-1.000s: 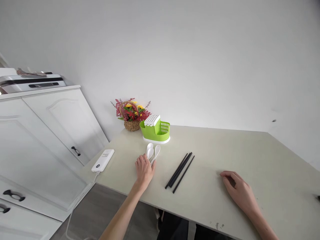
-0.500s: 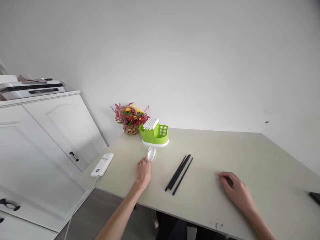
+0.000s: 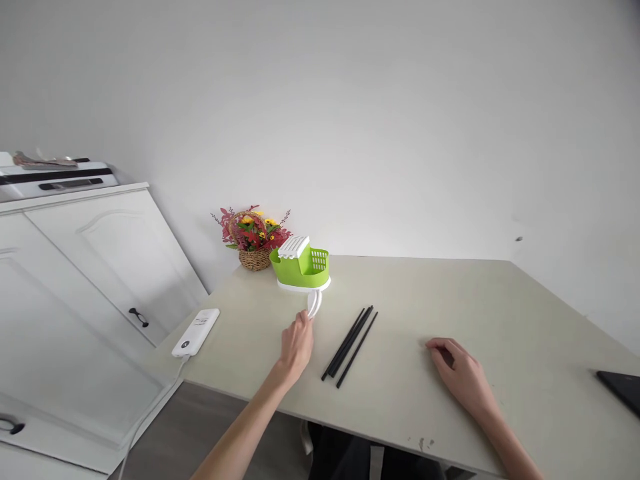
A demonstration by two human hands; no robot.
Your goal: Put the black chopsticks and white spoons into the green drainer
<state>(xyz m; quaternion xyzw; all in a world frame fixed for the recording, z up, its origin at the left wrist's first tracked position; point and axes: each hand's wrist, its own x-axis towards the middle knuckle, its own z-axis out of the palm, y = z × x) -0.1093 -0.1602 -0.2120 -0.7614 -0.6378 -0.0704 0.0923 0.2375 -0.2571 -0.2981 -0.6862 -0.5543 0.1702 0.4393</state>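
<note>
White spoons (image 3: 314,304), at least two close together with bowls up, are gripped by their handles in my left hand (image 3: 297,343). Its closed fingers hide the handles, and the bowls stand just in front of the white base of a green plastic cutlery holder (image 3: 290,272) with a white slotted top and an open basket side. To the right of that hand, several black chopsticks (image 3: 350,345) lie slanted on the table. My right hand (image 3: 460,373) rests on the tabletop, fingers curled in toward the thumb, with nothing visible in it.
Behind the holder stands a wicker basket of artificial flowers (image 3: 255,257). A white power bank (image 3: 196,332) with a cable lies at the left of the table (image 3: 400,287). White cabinets (image 3: 115,267) flank the left side. A black flat object (image 3: 620,390) sits at the right edge.
My left hand has turned and shifted slightly right, tilting the white spoons so that their bowls fan apart. My right hand stays on the table. The view has swung a little to the right.
</note>
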